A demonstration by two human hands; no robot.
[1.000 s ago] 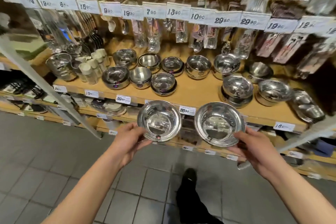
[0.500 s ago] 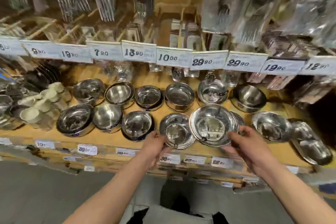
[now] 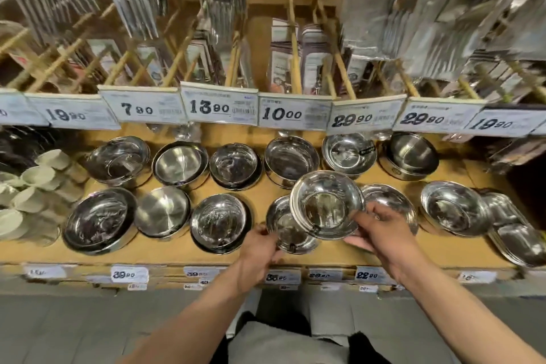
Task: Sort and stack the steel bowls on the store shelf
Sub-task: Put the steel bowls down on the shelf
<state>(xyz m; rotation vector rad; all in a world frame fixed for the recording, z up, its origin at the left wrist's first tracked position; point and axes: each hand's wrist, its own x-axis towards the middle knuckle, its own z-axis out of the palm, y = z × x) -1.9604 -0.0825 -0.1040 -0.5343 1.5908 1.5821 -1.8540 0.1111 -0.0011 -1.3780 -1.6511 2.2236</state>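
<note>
Two steel bowls in hand, head view only: left hand (image 3: 260, 245) grips smaller bowl (image 3: 285, 229) by near rim, low over shelf (image 3: 260, 199) front; right hand (image 3: 381, 233) pinches larger bowl (image 3: 326, 205) w/ rim overlapping it. Risk: slick tilted steel, edge-only hold, could slip and clatter onto neighbouring stacks. Both mouths face up, tipped toward camera; round, so no long axis.

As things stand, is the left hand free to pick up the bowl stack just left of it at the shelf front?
Probably not yet: the left hand already holds a small bowl. The stack itself sits unobstructed beside it.
</note>
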